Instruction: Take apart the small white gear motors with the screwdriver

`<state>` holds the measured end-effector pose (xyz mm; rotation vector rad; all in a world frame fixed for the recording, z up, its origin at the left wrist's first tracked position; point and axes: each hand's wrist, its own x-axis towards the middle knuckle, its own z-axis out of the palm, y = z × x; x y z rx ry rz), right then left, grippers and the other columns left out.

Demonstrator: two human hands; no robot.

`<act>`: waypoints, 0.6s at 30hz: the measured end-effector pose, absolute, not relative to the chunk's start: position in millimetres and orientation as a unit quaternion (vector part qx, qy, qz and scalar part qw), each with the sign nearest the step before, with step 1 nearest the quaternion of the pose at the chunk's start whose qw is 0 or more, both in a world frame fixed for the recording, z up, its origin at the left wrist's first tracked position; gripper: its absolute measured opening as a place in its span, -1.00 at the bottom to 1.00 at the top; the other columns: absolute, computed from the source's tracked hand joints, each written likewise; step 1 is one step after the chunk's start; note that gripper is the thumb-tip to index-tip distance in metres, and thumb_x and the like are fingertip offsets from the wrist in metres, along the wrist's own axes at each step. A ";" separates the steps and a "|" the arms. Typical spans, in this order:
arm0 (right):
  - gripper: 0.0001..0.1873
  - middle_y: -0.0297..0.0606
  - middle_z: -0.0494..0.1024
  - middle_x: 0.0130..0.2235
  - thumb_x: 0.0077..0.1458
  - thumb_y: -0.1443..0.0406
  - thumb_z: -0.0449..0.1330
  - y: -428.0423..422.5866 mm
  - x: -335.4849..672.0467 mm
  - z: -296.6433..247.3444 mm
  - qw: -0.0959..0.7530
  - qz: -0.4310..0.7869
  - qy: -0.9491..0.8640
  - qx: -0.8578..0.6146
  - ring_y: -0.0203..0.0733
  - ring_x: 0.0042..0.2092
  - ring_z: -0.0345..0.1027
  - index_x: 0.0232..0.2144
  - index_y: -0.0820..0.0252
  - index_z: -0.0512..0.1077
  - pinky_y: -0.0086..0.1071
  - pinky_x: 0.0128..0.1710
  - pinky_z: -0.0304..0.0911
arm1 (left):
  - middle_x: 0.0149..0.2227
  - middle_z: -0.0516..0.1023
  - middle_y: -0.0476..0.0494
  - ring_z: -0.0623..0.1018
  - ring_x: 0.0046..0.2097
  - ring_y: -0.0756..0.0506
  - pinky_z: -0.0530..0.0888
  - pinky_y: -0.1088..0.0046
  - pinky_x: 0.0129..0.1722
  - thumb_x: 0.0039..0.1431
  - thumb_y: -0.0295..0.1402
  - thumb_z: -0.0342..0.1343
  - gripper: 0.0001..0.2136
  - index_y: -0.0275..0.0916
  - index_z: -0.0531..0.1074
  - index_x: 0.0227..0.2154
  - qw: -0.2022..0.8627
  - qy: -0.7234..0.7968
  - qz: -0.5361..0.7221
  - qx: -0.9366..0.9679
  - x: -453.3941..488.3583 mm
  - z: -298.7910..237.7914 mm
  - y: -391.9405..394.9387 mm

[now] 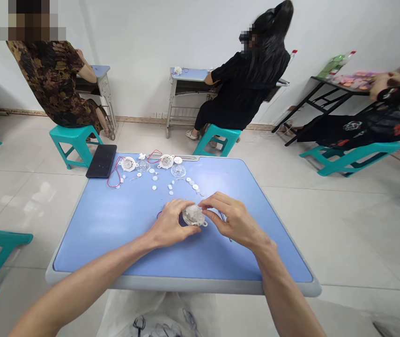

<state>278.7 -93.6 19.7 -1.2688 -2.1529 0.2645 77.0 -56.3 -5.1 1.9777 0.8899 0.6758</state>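
Note:
My left hand (172, 222) grips a small round white plastic assembly (193, 215) with a clear part on top and a looped tab at its lower right. Thumb and fingers wrap its left side, just above the blue desk (115, 243). At its upper right edge, my right hand (233, 217) pinches with thumb and forefinger; whatever lies between those fingertips is too small to make out. A thin metal tool (230, 239) lies partly hidden beneath my right hand. Beyond my hands are two similar round white housings (128, 164) with red cords, clear discs (178, 170) and several small white gears (195, 186).
A black tablet-like slab (101, 161) lies at the desk's far left corner. Three people sit on teal stools (75, 135) at other tables along the wall. A clear plastic bag (158, 318) with dark cords is below the near desk edge.

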 end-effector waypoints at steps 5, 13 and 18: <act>-0.91 -0.25 0.55 -0.32 0.26 0.36 0.14 -94.1 278.5 19.0 0.302 0.078 -0.808 -0.500 -0.16 -0.28 0.38 -0.28 0.09 0.43 -0.25 -0.31 0.31 | -0.09 0.52 -0.13 0.48 -0.03 -0.19 0.40 0.24 0.01 -0.03 -0.30 0.36 -0.54 -0.18 0.44 -0.03 0.420 0.357 0.271 0.789 77.2 -5.1 -56.4; -0.80 -0.22 0.53 -0.32 0.30 0.41 0.03 -94.2 275.4 24.1 0.283 0.062 -0.826 -0.484 -0.14 -0.27 0.37 -0.27 0.10 0.44 -0.26 -0.29 0.32 | -0.11 0.52 -0.11 0.48 -0.02 -0.19 0.38 0.25 0.02 -0.04 -0.33 0.36 -0.55 -0.18 0.44 -0.05 0.409 0.357 0.272 0.794 77.8 -7.3 -54.7; -0.84 -0.24 0.54 -0.33 0.26 0.40 0.09 -94.9 276.0 25.6 0.318 0.066 -0.820 -0.472 -0.17 -0.28 0.38 -0.28 0.10 0.45 -0.27 -0.29 0.33 | -0.14 0.53 -0.10 0.48 -0.07 -0.18 0.38 0.26 -0.04 -0.04 -0.34 0.35 -0.58 -0.18 0.44 -0.07 0.405 0.356 0.272 0.797 77.9 -6.0 -54.4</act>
